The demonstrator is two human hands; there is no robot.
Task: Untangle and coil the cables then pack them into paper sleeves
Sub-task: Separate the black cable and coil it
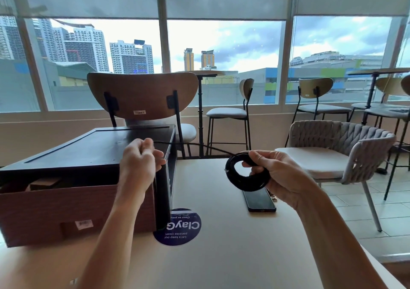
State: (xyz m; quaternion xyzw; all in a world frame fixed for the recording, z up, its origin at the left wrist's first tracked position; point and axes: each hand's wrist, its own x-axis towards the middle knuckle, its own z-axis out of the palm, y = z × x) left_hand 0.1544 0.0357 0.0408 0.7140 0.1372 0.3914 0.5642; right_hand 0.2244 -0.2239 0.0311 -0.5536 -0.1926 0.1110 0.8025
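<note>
Forearms reach out over the table (244,255), and both hands work one black cable above it. Left hand (142,157) is a closed fist pinching the cable's free end, held up and away to the left, probably so the loose run (199,145) stays taut and straight rather than kinking. Right hand (279,175) grips the coil (244,183), thumb through the ring and fingers curled under it, which seems meant to hold the turns stacked while more is wound on. The run stretches between the two hands, clear of the table.

I judge the coiling nearly done, with only that short stretch left to wrap.

Directly under the coil lies a phone (260,201), flat and face up. To the left stands a brown box (66,204) with a dark case (88,151) on top, within easy reach; whether it holds the paper sleeves I cannot tell. A round blue sticker (177,228) sits near its corner.
</note>
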